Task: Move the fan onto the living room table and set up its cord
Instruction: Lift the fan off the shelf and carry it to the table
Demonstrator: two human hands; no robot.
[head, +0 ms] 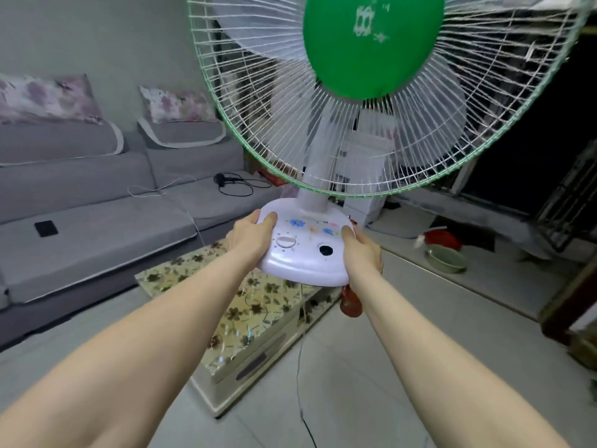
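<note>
White base: my left hand (255, 232) and right hand (361, 250) clamp the fan (307, 250) by its sides.
Table (258, 305): directly beneath, lengthwise away from me.
Cord (300, 383): hanging floorward.

Fan (323, 156) in left hand (250, 236) and right hand (361, 250), above floral table (258, 305).

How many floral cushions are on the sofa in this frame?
2. One cushion leans against the sofa back at the far left; the other cushion stands further right, near the fan guard's edge. The fan may hide more.
</note>
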